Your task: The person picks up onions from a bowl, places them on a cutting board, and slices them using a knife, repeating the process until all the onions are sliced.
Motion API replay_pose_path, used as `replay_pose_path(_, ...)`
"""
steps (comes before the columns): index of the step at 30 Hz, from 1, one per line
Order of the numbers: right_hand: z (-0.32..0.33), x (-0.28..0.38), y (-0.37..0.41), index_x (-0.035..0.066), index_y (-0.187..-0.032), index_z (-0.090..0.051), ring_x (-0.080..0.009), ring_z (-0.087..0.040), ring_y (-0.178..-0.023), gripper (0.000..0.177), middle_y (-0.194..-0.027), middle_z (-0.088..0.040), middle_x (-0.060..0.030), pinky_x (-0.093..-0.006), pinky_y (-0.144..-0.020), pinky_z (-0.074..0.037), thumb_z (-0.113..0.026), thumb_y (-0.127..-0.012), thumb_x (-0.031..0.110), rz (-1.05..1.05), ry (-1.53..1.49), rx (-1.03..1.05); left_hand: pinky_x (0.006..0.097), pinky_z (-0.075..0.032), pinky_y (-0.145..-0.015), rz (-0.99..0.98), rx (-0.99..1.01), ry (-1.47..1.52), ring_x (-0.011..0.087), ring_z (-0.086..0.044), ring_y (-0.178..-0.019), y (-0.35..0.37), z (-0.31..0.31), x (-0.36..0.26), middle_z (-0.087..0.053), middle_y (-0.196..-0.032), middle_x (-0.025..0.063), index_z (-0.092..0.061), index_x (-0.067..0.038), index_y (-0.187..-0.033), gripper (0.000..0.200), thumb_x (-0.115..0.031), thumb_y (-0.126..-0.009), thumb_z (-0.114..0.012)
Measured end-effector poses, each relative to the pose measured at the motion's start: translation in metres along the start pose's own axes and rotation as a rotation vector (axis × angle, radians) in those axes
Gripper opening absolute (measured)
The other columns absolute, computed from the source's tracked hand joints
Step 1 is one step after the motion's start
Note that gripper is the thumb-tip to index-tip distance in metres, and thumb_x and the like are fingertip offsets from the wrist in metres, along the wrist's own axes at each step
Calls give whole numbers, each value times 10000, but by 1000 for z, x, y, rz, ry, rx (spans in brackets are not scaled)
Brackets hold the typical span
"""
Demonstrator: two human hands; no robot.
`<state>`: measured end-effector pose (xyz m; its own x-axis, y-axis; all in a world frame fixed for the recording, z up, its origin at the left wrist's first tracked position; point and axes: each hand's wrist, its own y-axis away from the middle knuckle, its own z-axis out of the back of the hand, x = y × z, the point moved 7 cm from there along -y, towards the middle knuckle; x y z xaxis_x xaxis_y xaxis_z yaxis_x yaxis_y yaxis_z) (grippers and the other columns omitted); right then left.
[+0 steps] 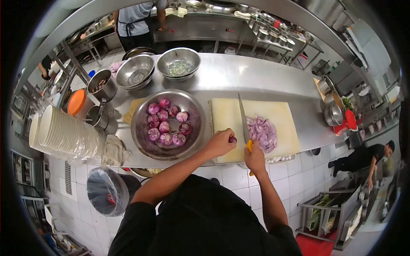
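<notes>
My right hand (255, 157) is wrapped round the yellow handle of a kitchen knife (243, 114), whose long blade points away from me over the pale cutting board (222, 115). A piece of red onion (232, 139) shows at the fingers of my left hand (220, 144), which is closed round it near the board's left side. Sliced red onion (261, 133) lies heaped on the board, to the right of the blade. Left of the board stands a wide metal bowl (198, 115) with several peeled whole red onions (165, 127) inside.
Metal bowls (178, 62) stand along the counter's far edge. Stacked white containers (64, 132), a cloth (114, 150) and an orange-lidded tub (77, 103) are at the left. A lined bin (106, 192) stands below. One person (136, 25) is across the counter, another (363, 160) at right.
</notes>
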<state>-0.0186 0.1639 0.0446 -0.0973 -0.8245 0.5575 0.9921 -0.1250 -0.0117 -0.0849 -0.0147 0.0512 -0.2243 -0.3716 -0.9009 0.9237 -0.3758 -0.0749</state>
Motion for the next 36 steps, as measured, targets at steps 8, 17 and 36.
replay_pose_path(8, 19, 34, 5, -9, -1151, -467, -542, -638, -794, 306, -814, -653, -335, -628, -718, -481, -625, -942, 149, 102, -103, -2, 448, -519, -897, -89, -168, -148, 378, -657, -958, -8, 8, 22, -670, -1032, 204, -717, 9, -1082, 280, -190, -892, -666)
replay_pose_path(17, 18, 61, 9, -14, -1132, -466, -516, -651, -791, 268, -808, -662, -318, -600, -736, -496, -583, -971, 165, 134, -58, 169, 361, -544, -764, -10, -323, 35, 290, -680, -861, 20, 18, 15, -671, -1020, 143, -713, -1, -1079, 225, -98, -878, -734)
replay_pose_path(36, -30, 50, -2, -28, -1097, -426, -514, -671, -829, 255, -844, -669, -329, -599, -776, -519, -548, -934, 126, 127, 101, 290, 430, -534, -855, -134, -312, -143, 364, -657, -961, 16, 7, 14, -661, -1025, 140, -679, -3, -1062, 289, -55, -790, -761)
